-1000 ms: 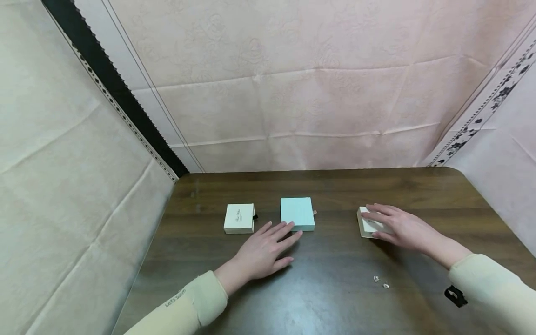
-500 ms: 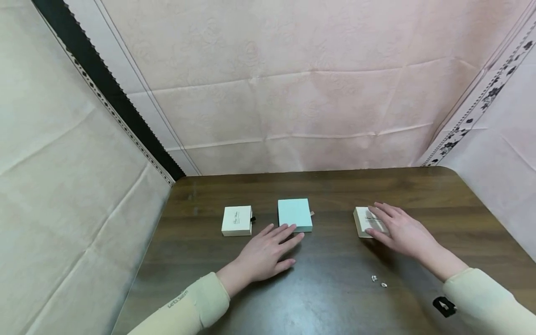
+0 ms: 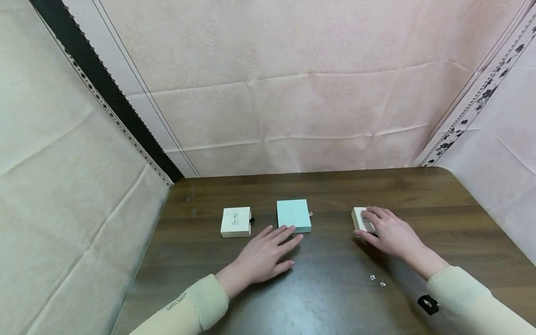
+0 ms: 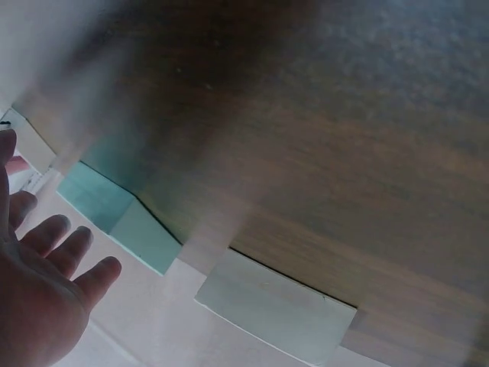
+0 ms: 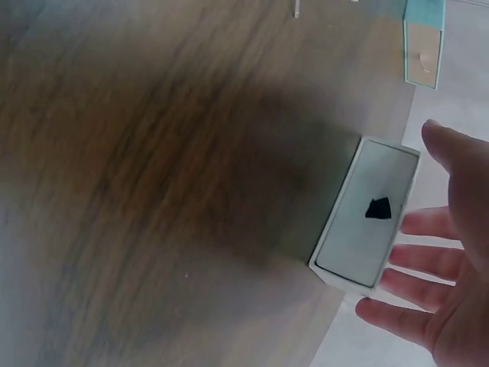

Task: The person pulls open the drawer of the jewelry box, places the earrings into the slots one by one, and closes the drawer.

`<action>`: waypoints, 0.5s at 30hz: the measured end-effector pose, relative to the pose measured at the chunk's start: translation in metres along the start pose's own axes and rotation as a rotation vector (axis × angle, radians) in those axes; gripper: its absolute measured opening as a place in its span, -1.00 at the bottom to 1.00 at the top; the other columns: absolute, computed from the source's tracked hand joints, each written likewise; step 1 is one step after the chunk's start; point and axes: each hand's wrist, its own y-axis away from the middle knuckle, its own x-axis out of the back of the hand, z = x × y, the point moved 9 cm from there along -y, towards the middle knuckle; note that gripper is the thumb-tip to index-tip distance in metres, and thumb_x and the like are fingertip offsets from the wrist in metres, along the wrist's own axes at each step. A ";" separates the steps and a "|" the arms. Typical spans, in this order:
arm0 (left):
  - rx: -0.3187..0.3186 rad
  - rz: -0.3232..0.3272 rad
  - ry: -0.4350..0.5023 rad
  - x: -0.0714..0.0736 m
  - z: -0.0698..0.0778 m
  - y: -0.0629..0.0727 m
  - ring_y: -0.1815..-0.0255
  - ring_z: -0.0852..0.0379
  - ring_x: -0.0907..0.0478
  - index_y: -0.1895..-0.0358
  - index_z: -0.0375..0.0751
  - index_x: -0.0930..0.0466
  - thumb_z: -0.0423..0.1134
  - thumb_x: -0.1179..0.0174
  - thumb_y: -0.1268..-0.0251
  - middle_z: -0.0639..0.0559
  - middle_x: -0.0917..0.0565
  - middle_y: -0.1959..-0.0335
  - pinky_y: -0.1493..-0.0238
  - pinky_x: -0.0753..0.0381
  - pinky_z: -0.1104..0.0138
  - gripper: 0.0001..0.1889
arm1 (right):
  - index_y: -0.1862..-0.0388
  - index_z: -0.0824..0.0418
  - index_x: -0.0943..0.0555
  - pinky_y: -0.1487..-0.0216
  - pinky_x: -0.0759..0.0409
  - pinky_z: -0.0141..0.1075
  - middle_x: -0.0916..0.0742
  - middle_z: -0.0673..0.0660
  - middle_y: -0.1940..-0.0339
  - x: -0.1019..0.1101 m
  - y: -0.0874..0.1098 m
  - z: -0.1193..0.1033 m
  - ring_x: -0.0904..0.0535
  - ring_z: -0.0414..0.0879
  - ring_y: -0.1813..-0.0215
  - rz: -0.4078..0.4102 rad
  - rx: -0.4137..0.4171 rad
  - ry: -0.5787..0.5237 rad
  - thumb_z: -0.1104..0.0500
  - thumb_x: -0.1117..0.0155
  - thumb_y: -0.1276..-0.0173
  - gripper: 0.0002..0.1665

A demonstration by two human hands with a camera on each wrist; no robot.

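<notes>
My right hand lies over a white drawer-style box on the right of the table, fingers extended across its printed top and thumb near its front left corner. In the right wrist view, that box shows a black pull tab on its end, and the thumb stands apart from it. My left hand is spread with straight fingers, its fingertips at the front edge of a teal box. Another white box with a black tab sits left of the teal one.
Two small shiny silver pieces, one just left of the other, lie in front of the right box. The brown wooden table ends at a pale cloth backdrop. A black device hangs by the right sleeve.
My right hand has shifted left over the white box, with the thumb sliding toward its front left corner. My left hand stays in place. The head view has turned slightly.
</notes>
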 end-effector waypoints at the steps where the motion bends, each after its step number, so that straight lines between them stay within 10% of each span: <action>1: -0.001 0.001 -0.004 0.000 0.000 0.000 -0.63 0.01 -0.35 -0.71 0.11 -0.25 0.23 -0.09 -0.64 -0.02 -0.33 -0.67 -0.59 -0.37 -0.02 -0.30 | -0.20 0.37 -0.71 -0.08 -0.69 0.28 -0.71 0.44 -0.23 0.000 0.000 -0.001 -0.65 0.40 -0.22 0.013 0.011 0.006 -0.13 -0.57 -0.31 -0.30; 15: -0.012 -0.004 -0.004 -0.002 0.004 -0.003 -0.64 0.01 -0.34 -0.70 0.11 -0.26 0.23 -0.08 -0.65 -0.02 -0.35 -0.67 -0.59 -0.37 -0.01 -0.30 | -0.27 0.34 -0.70 -0.11 -0.69 0.25 -0.71 0.40 -0.26 -0.002 -0.003 -0.003 -0.66 0.41 -0.24 0.057 0.129 -0.016 0.00 -0.63 -0.26 -0.31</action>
